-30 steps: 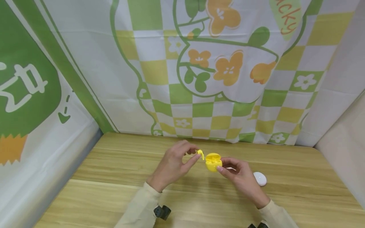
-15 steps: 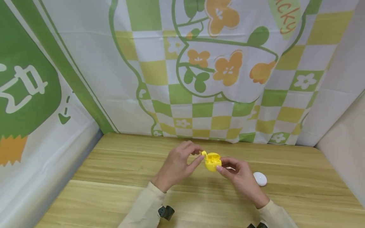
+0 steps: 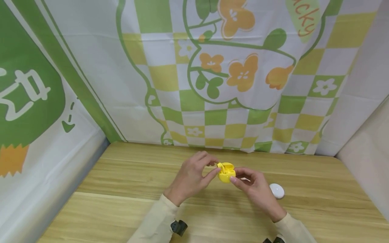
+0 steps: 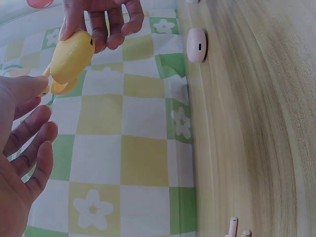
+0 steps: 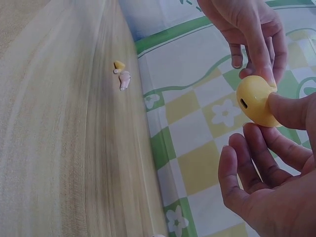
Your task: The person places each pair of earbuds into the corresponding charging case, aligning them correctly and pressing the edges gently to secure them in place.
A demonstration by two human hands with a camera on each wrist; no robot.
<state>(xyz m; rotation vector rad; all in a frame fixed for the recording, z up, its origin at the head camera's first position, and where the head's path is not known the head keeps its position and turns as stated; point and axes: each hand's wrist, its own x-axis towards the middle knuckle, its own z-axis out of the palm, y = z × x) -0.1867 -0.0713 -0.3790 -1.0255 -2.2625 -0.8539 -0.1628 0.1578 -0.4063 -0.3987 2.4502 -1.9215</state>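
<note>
My left hand [image 3: 192, 173] pinches a yellow earbud [image 3: 221, 165] between thumb and fingertips. The earbud's stem tilts down into the open top of a yellow charging case [image 3: 226, 177]. With its lid raised, that case is held above the table by my right hand [image 3: 258, 187], thumb in front and fingers behind. In the left wrist view the case [image 4: 71, 59] hides most of the earbud. In the right wrist view the back of the case [image 5: 256, 101], with its charging port, covers the earbud.
A closed white case [image 3: 277, 191] lies on the wooden table [image 3: 121, 209], right of my right hand. Loose on the table in the right wrist view are a pink earbud [image 5: 125, 80] and a small yellow piece [image 5: 118, 65]. A patterned cloth [image 3: 215, 118] hangs behind.
My left hand has moved right, bringing the earbud from beside the case to its opening, stem now inside the rim. The right hand and case have barely shifted.
</note>
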